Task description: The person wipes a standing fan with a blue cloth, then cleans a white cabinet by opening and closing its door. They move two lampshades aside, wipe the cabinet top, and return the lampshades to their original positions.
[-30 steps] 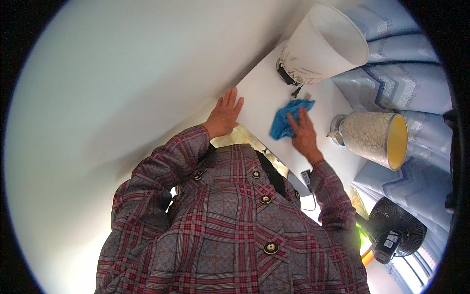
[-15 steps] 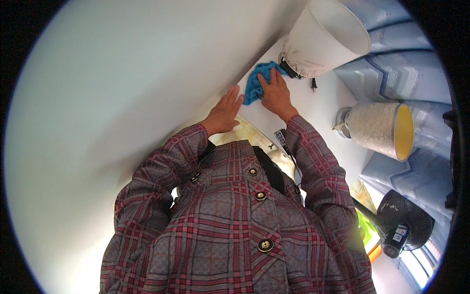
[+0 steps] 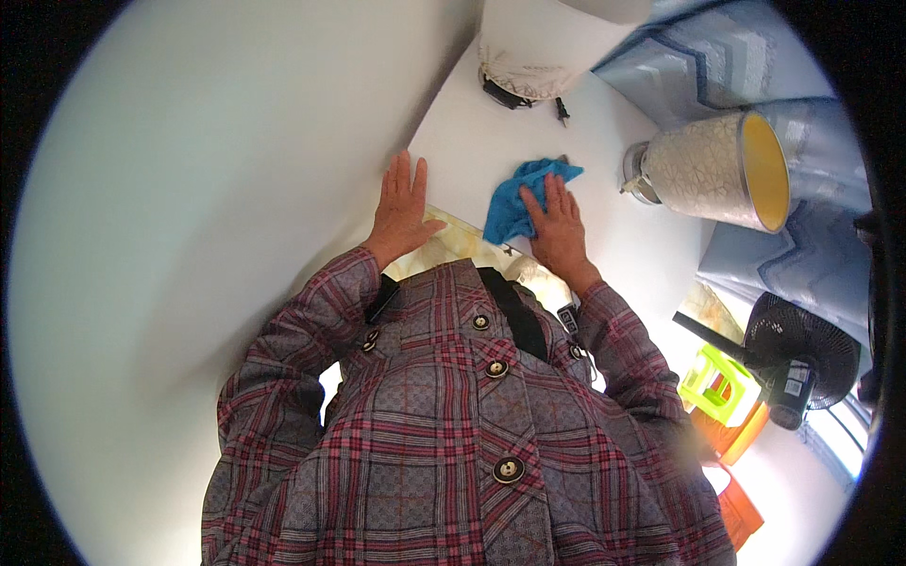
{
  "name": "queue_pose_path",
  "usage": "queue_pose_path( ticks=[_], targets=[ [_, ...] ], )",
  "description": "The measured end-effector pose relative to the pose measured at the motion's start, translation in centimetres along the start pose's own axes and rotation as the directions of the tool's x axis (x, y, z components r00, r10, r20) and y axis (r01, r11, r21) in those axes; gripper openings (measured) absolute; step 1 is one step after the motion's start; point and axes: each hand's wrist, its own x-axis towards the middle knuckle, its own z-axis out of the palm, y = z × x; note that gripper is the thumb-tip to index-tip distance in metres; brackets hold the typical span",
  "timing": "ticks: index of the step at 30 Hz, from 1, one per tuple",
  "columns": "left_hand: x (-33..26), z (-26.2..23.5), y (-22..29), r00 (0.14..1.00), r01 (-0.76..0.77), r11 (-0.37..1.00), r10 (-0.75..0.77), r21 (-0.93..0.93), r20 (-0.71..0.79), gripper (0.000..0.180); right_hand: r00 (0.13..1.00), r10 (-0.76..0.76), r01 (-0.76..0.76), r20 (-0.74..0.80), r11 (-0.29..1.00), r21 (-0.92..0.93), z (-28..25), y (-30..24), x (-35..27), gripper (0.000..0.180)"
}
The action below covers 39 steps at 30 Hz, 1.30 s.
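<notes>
A bunched blue cloth (image 3: 511, 209) lies on the white tabletop (image 3: 472, 127), close to its near edge. My right hand (image 3: 562, 236) lies over the cloth's right part, fingers stretched out and pressing it to the surface; its fingertips show on top of the fabric. My left hand (image 3: 401, 212) holds nothing. Its fingers are straight and the thumb stands apart, beside the table's left corner and near the white wall (image 3: 236, 141). Whether its fingertips touch the table edge I cannot tell.
A white-shaded lamp (image 3: 538, 52) stands at the far end with a black plug (image 3: 562, 111) beside it. A patterned lamp (image 3: 708, 170) with a yellow lining is on the right, before blue curtains (image 3: 717, 66). A black fan (image 3: 802, 349) and a green stool (image 3: 722, 387) are lower right.
My right hand has drawn the blue cloth nearer and to the right, away from the white-shaded lamp. My left hand has shifted slightly left. The whole view has tilted a little.
</notes>
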Motion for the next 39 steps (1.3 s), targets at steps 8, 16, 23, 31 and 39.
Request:
queue_pose_path(
  ticks=[8,16,23,31,39],
  targets=[
    [2.9,1.3,3.9,0.975,-0.191,0.977,0.179,0.089,0.129,0.115,0.989,-0.145,0.145,-0.016,0.989,0.024,2.1,-3.1,2.7,0.066],
    [2.9,1.7,4.6,0.964,-0.209,0.962,0.173,0.178,0.201,0.124,0.979,0.176,-0.183,-0.101,0.981,-0.066,-0.1,4.7,-2.0,0.074],
    [3.3,1.2,4.3,0.946,-0.222,0.949,0.153,0.224,0.287,0.124,0.931,0.297,-0.325,-0.213,0.939,-0.110,0.4,5.9,2.2,0.072],
    [3.4,1.2,4.6,0.951,-0.191,0.948,0.113,0.256,0.289,0.115,0.965,0.227,-0.240,-0.129,0.966,-0.098,0.4,6.8,-13.7,0.066],
    [5.6,2.6,6.9,0.968,-0.210,0.953,0.171,0.218,0.184,0.107,0.841,0.469,-0.507,-0.269,0.857,-0.092,-0.4,11.6,-13.9,0.078]
  ],
)
